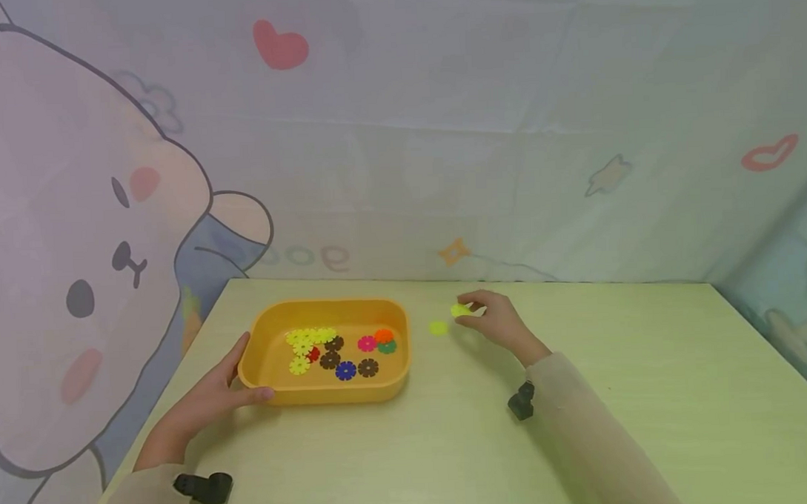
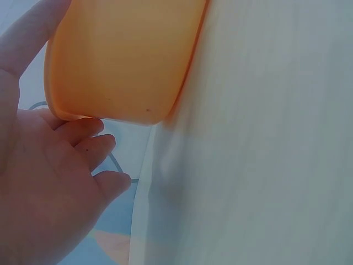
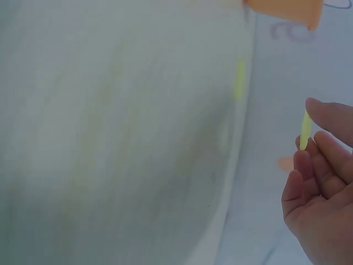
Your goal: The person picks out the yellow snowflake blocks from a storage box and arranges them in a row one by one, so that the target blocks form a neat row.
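Yellow-green disc (image 1: pixel 460 310): pinched between thumb and fingertips of the right hand (image 1: pixel 492 319), apparently lifted off the table (image 1: pixel 450 443).
Likely handling: very light, thin, stiff plastic; perhaps slick on the faces, hardly fragile.
Where to take hold: opposite edges, thumb against forefinger.
Second yellow-green disc (image 1: pixel 439 328): lying on the table, just left of the right fingertips; probably awkward to pick up flat, best tipped up by its edge.
Yellow tray (image 1: pixel 342 396): gripped at its left end by the left hand (image 1: pixel 211 388), thumb along the near wall; likely light, slightly flexible.
Notched discs (image 1: pixel 345 370): inside the tray, right of the left fingers, in mixed colours.
Hard to make out: notches on both loose discs, blurred; faces of the pinched disc, edge-on in the right wrist view; number of overlapping yellow pieces; tray contents in the left wrist view, hidden behind the wall.
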Demonstrator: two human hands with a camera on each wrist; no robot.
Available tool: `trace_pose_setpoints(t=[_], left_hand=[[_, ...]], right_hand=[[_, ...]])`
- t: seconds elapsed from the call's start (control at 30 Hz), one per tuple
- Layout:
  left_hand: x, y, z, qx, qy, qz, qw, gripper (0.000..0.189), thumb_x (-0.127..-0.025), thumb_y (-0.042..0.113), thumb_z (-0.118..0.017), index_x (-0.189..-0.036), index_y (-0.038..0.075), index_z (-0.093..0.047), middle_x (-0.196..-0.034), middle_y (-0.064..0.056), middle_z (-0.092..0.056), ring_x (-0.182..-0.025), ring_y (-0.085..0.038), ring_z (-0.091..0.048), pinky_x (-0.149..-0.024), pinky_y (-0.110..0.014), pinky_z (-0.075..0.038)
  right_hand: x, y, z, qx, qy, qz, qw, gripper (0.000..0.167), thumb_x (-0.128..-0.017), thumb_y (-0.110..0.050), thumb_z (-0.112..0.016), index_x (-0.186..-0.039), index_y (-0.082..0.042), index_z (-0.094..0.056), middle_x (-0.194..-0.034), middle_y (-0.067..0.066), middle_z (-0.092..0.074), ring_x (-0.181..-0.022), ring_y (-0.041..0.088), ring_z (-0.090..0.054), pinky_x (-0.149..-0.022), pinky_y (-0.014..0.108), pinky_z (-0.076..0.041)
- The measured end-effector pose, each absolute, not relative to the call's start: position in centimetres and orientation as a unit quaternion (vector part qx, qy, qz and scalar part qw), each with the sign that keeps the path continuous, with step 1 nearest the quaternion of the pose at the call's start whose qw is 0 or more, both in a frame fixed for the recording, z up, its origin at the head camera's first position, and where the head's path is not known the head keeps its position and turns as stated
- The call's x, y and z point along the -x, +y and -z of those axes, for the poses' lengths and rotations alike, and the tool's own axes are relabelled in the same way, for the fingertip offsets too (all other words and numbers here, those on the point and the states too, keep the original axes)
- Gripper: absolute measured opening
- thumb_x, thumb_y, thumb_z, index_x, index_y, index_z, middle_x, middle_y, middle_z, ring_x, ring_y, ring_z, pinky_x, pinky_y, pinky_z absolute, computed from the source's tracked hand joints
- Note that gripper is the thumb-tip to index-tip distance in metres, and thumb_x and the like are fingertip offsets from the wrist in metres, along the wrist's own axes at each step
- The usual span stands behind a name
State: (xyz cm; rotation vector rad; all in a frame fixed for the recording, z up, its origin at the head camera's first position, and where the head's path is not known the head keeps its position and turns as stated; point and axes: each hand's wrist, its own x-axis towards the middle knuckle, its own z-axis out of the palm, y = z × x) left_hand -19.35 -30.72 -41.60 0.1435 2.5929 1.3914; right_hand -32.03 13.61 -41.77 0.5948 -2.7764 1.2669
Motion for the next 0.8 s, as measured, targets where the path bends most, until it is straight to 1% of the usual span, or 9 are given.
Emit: trace_pose_setpoints(t=[0.1,0.27,0.4,0.6,0.67,0.8], left_hand=[[19.4,-30.8,41.6,-0.051,0.876,-0.471,0.095,0.113,-0.083,0.031,-0.075,-0.154,0.010,0.010,-0.159,-0.025,0.004,-0.143,-0.050,0.000,-0.106,-0.074,-0.008],[19.4,-30.9,41.7,-0.062,0.873,-0.475,0.089,0.112,-0.083,0.028,-0.075,-0.154,0.010,0.010,-0.159,-0.025,0.004,-0.143,-0.050,0.000,-0.106,-0.074,-0.007],[19.5,-30.9,41.8,-0.064,0.874,-0.474,0.088,0.112,-0.083,0.027,-0.075,-0.154,0.010,0.009,-0.159,-0.024,0.004,-0.143,-0.049,0.000,-0.106,-0.074,-0.008],[19.5,-30.9,41.7,-0.058,0.876,-0.471,0.091,0.112,-0.083,0.029,-0.076,-0.154,0.009,0.009,-0.159,-0.024,0.003,-0.144,-0.049,0.000,-0.106,-0.074,-0.008],[19.5,-30.8,41.7,-0.057,0.875,-0.472,0.092,0.112,-0.083,0.029,-0.076,-0.154,0.008,0.009,-0.159,-0.024,0.003,-0.144,-0.049,0.000,-0.107,-0.073,-0.008],[19.4,-30.8,41.6,-0.055,0.874,-0.473,0.093,0.112,-0.083,0.029,-0.076,-0.154,0.008,0.009,-0.159,-0.025,0.003,-0.143,-0.049,0.001,-0.107,-0.073,-0.007]], right_hand=[[32.3,13.8,42.2,-0.185,-0.895,-0.405,0.002,0.042,-0.088,-0.013,-0.070,-0.124,0.005,-0.060,-0.124,0.019,-0.062,-0.108,0.034,-0.058,-0.089,0.046,-0.051],[32.9,14.1,42.8,-0.173,-0.900,-0.400,-0.015,0.042,-0.088,-0.013,-0.070,-0.124,0.005,-0.060,-0.124,0.019,-0.062,-0.109,0.034,-0.057,-0.091,0.046,-0.051],[33.4,14.1,43.0,-0.169,-0.906,-0.388,-0.024,0.041,-0.086,-0.013,-0.072,-0.121,0.005,-0.062,-0.120,0.019,-0.064,-0.105,0.033,-0.059,-0.088,0.042,-0.052],[34.0,13.9,43.3,-0.164,-0.908,-0.380,-0.056,0.039,-0.083,-0.010,-0.072,-0.118,0.005,-0.064,-0.117,0.018,-0.065,-0.102,0.030,-0.060,-0.081,0.035,-0.054],[34.1,13.8,43.3,-0.160,-0.909,-0.380,-0.064,0.038,-0.082,-0.009,-0.073,-0.117,0.005,-0.064,-0.117,0.018,-0.065,-0.102,0.030,-0.061,-0.080,0.034,-0.054],[34.2,13.6,43.5,-0.153,-0.912,-0.374,-0.078,0.037,-0.082,-0.007,-0.073,-0.116,0.004,-0.065,-0.119,0.018,-0.064,-0.105,0.031,-0.060,-0.084,0.035,-0.054]])
